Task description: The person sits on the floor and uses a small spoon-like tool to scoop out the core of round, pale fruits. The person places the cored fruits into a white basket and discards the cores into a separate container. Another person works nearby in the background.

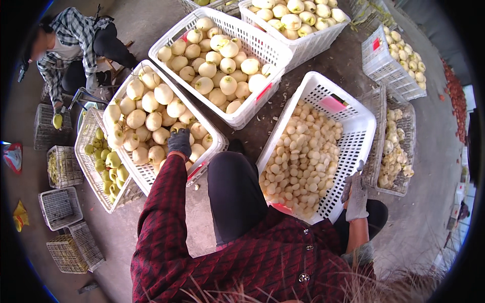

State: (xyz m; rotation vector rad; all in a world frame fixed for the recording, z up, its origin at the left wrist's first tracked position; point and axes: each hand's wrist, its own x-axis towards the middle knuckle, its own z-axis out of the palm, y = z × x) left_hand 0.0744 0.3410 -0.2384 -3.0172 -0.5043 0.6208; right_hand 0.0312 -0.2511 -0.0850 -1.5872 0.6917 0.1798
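My left hand, in a dark glove, reaches into a white plastic crate of peeled pears. Its fingers rest among the fruit; whether they grip one is hidden. In a pale grey glove with darker finger pads, my right hand is over my right knee, beside another white crate. A small tool with a grey metal tip juts from its fingers; the rest is mostly covered. That crate holds many pale, rounded fruit pieces, apparently cut pears.
More white crates of peeled pears stand ahead and at right. A crate of peelings sits right. Green pears fill a crate at left. Beyond it, a seated person holds a fruit.
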